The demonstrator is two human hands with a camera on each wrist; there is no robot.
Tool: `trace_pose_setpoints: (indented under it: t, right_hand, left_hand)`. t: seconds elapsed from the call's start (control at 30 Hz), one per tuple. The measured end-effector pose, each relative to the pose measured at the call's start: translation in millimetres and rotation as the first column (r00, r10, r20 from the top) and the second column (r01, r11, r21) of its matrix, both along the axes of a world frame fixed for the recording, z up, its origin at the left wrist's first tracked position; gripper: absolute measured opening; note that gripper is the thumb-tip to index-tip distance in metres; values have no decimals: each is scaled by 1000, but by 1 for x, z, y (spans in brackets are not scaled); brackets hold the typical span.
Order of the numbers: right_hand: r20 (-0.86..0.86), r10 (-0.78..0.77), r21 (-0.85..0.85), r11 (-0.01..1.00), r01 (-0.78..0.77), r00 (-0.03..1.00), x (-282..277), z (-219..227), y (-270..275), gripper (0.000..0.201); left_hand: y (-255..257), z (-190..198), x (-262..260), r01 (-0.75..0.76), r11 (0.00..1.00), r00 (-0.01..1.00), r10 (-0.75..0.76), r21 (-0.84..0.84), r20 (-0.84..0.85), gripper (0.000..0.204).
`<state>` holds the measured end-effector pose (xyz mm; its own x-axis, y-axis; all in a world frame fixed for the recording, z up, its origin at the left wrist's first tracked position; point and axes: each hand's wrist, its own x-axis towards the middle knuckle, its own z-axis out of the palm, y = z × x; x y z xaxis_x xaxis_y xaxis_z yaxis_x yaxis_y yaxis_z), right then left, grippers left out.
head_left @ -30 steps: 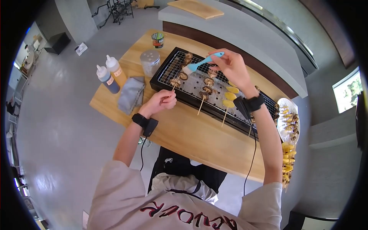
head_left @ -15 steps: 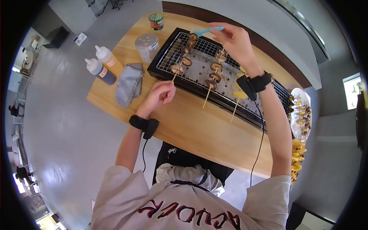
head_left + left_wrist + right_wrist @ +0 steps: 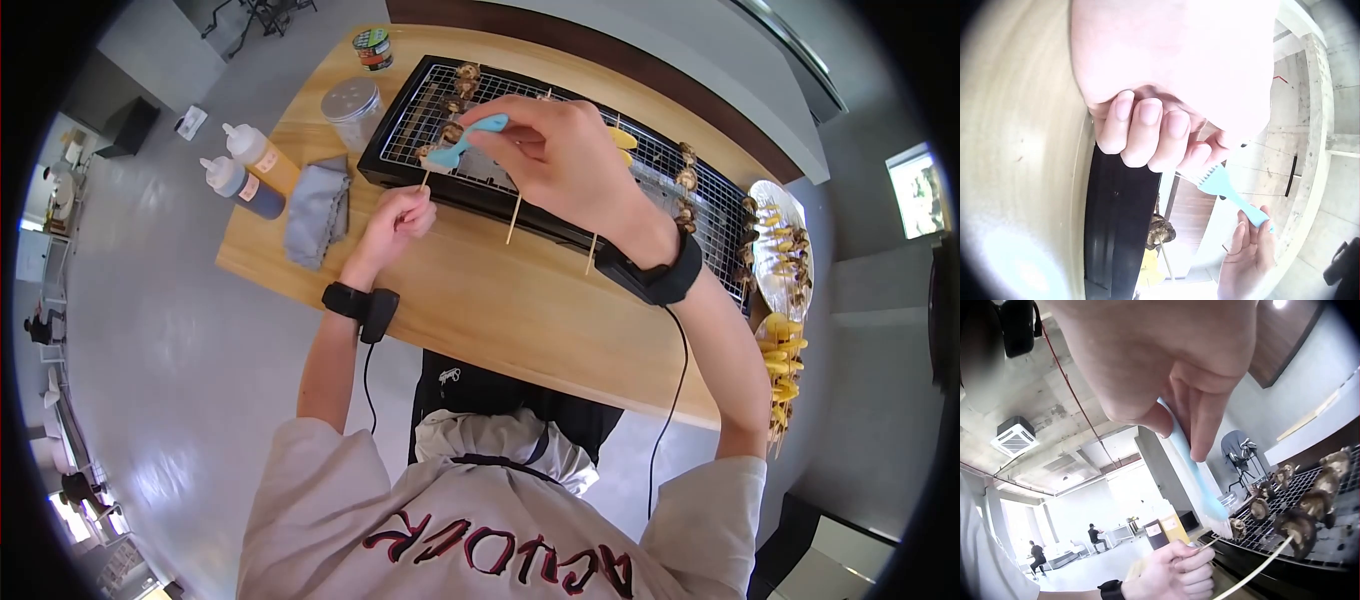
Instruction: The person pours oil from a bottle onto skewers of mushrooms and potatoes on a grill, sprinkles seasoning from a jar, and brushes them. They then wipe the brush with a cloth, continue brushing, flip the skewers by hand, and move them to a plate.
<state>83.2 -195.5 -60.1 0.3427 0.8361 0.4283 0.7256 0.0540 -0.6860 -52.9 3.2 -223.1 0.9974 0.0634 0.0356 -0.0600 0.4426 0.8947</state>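
Two hands work at one mushroom skewer [image 3: 454, 104]: your left hand [image 3: 397, 218] pinches the bare end of its stick, fingers curled in, while your right hand [image 3: 575, 165] pinches the light-blue basting brush [image 3: 452, 154] by its handle. A hard sideways stroke could roll that skewer or push its mushrooms along the stick, since your grip is only at the near end. Bristles this close to your left fingertips could smear them, and dropping your right hand could knock the neighbouring mushroom skewer [image 3: 1297, 530] below it. The skewer you hold lies across the left end of the black grill [image 3: 460, 195], running away to the far side from your left hand, and left of your right hand. The bristles sit at its nearest mushroom; contact is too fine to tell.
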Motion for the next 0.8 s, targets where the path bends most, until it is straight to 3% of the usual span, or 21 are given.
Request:
trace_pose_setpoints:
  t: [0.1, 0.17, 0.23, 0.27, 0.37, 0.43, 0.5, 0.57, 0.63, 0.73, 0.8]
  right_hand:
    - [62, -57, 56, 997, 53, 996, 5, -1, 5, 15]
    - [-11, -44, 123, 991, 45, 999, 22, -9, 12, 16]
    - [-54, -143, 76, 986, 146, 988, 41, -13, 16, 17]
    - [7, -143, 170, 975, 140, 990, 51, -13, 19, 19]
    - [84, -257, 176, 955, 240, 963, 64, -6, 24, 22]
    - [-14, -243, 223, 945, 240, 970, 69, -7, 33, 25]
    - [156, -309, 244, 933, 266, 938, 85, -18, 43, 21]
    - [103, -291, 237, 936, 261, 951, 87, -25, 49, 22]
    - [147, -285, 144, 954, 265, 947, 86, -29, 53, 21]
    - [219, -228, 181, 965, 190, 949, 72, -32, 45, 21]
    - [252, -209, 101, 977, 189, 945, 56, -23, 32, 22]
  left_hand:
    - [1, -3, 0, -4, 1000, 1000, 3, 23, 8, 34]
    - [4, -4, 2, 26, 1000, 999, -26, 3, 30, 35]
    - [3, -1, 2, 22, 1000, 999, -23, 8, 28, 36]
    - [2, 0, 1, 18, 1000, 1000, -19, 10, 22, 36]
    - [5, -4, 3, 49, 999, 998, -50, 8, 48, 36]
    - [5, -6, 3, 43, 999, 997, -43, 0, 61, 38]
    - [5, -2, 5, 53, 999, 996, -53, -1, 68, 39]
    - [1, -1, 2, 13, 1000, 999, -12, -11, 53, 39]
    - [-1, 1, 0, -12, 1000, 1000, 13, -24, 27, 38]
    - [-5, 10, -1, -61, 998, 998, 61, -34, -12, 37]
    - [-8, 16, -4, -87, 995, 996, 85, -39, -39, 37]
